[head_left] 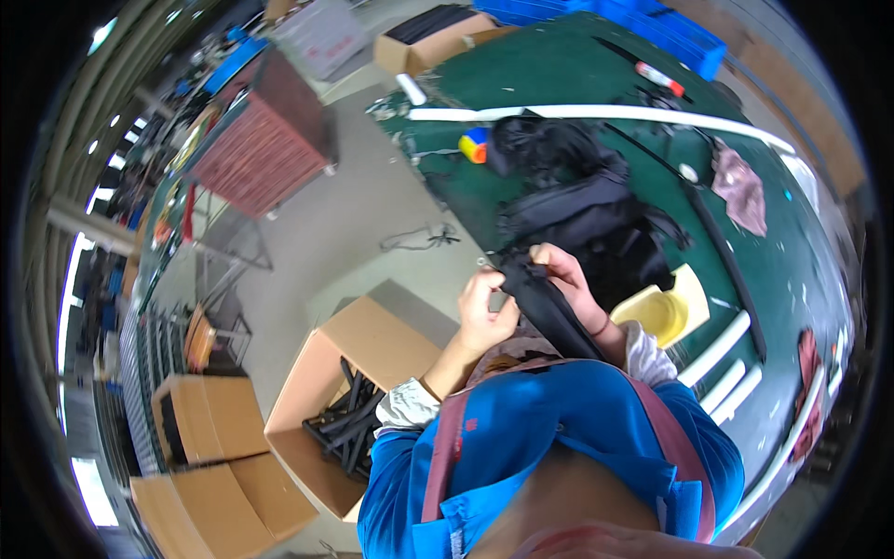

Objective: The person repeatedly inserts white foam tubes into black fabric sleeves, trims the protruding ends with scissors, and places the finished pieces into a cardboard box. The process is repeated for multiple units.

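Both of my hands grip one long black fabric piece [549,312] held just above my chest, at the near edge of a green-topped table [549,70]. My left hand [484,307] pinches its upper end from the left. My right hand [563,275] closes around it from the right, fingers curled over the top. The black piece runs down and right toward my blue top. Just beyond my hands lies a heap of black fabric [577,200] on the table.
A yellow plastic scoop [666,312] sits right of my hands, with white tubes [722,349] beside it. An open cardboard box [317,373] holding black bars stands on the floor at my left. More boxes [209,419], a pink cloth [740,191] and blue bins [652,23] lie farther off.
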Available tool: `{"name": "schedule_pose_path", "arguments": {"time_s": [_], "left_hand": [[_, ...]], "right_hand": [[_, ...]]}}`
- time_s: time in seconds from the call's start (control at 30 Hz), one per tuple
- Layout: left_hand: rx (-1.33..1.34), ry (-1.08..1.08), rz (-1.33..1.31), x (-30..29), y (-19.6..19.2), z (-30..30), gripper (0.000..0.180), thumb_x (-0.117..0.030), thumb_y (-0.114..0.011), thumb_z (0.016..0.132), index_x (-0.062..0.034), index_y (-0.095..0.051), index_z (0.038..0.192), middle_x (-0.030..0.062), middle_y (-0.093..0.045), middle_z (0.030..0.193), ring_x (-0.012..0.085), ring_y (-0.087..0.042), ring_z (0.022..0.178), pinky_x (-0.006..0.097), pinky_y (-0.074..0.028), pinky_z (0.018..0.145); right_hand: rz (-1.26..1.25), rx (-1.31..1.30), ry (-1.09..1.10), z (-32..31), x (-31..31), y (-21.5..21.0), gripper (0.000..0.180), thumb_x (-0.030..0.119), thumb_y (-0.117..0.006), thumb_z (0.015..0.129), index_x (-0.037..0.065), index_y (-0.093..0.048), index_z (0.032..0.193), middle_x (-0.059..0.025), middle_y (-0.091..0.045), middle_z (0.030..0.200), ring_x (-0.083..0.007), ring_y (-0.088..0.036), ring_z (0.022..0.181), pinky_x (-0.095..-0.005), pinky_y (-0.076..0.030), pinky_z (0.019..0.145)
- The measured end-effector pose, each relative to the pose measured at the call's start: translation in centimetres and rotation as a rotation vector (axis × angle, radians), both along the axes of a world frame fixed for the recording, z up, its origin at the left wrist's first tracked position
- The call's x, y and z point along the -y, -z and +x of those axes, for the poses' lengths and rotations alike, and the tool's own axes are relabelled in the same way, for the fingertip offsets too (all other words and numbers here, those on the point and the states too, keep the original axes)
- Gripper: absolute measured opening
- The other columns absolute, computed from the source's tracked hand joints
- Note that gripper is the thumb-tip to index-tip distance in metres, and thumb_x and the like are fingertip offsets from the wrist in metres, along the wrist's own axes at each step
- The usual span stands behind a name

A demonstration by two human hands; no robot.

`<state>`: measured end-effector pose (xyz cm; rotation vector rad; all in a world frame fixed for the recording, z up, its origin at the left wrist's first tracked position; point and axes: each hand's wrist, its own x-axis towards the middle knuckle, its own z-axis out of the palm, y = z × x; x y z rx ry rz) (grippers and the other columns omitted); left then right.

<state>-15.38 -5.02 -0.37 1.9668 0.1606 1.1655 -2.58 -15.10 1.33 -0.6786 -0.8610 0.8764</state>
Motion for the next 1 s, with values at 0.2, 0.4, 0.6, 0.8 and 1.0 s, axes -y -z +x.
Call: {"name": "schedule_pose_path", "arguments": {"time_s": [0.2, 0.4, 0.6, 0.8, 1.0], "left_hand": [[0.089, 0.3, -0.457, 1.8, -2.0, 2.5, 0.023, 0.017, -0.057, 0.074, -0.0006, -0.051, 0.088, 0.0028, -0.051, 0.085, 0.0063, -0.051, 0.074, 0.02, -0.044, 0.063], [0.043, 0.299, -0.245, 0.3, -2.4, 3.0, 0.019, 0.014, -0.059, 0.075, 0.0047, -0.056, 0.091, 0.0107, -0.055, 0.097, 0.0127, -0.057, 0.082, 0.025, -0.052, 0.066], [-0.178, 0.421, -0.948, -4.2, -4.3, 5.8, 0.035, -0.03, -0.048, 0.098, 0.0011, -0.058, 0.11, 0.0067, -0.064, 0.097, 0.0129, -0.062, 0.079, 0.026, -0.05, 0.073], [-0.318, 0.698, -1.015, -6.4, -5.0, 9.6, 0.031, -0.028, -0.049, 0.098, 0.0006, -0.062, 0.095, 0.0079, -0.065, 0.09, 0.0132, -0.061, 0.083, 0.025, -0.048, 0.076], [-0.245, 0.666, -1.428, -11.7, -1.8, 16.1, 0.028, -0.031, -0.045, 0.098, -0.005, -0.055, 0.094, 0.015, -0.064, 0.098, 0.0278, -0.062, 0.094, 0.048, -0.05, 0.084]], "right_hand": [[-0.001, -0.018, 0.124, 1.6, 2.2, -0.8, 0.004, 0.006, -0.05, 0.082, 0.004, -0.052, 0.086, -0.0001, -0.051, 0.088, -0.0069, -0.048, 0.082, -0.0209, -0.039, 0.07], [-0.132, 0.07, 0.135, 2.0, 2.7, -3.1, 0.028, 0.004, -0.071, 0.08, 0.005, -0.049, 0.098, 0.0003, -0.051, 0.096, -0.0059, -0.047, 0.091, -0.0243, -0.041, 0.076], [-0.12, 0.486, 0.408, 3.3, 1.4, -2.2, 0.026, -0.003, -0.068, 0.08, 0.003, -0.055, 0.102, -0.0028, -0.049, 0.093, -0.0114, -0.05, 0.09, -0.0254, -0.042, 0.078], [-0.292, 0.762, 0.644, 2.9, 0.2, -4.5, 0.05, 0.011, -0.074, 0.078, 0.008, -0.053, 0.124, -0.0057, -0.05, 0.096, -0.0158, -0.051, 0.092, -0.0268, -0.044, 0.081], [-0.57, -0.299, -0.253, 3.7, 1.5, -1.7, 0.051, 0.033, -0.069, 0.083, -0.002, -0.049, 0.114, -0.0089, -0.063, 0.082, -0.0158, -0.061, 0.062, -0.0267, -0.05, 0.056]]}}
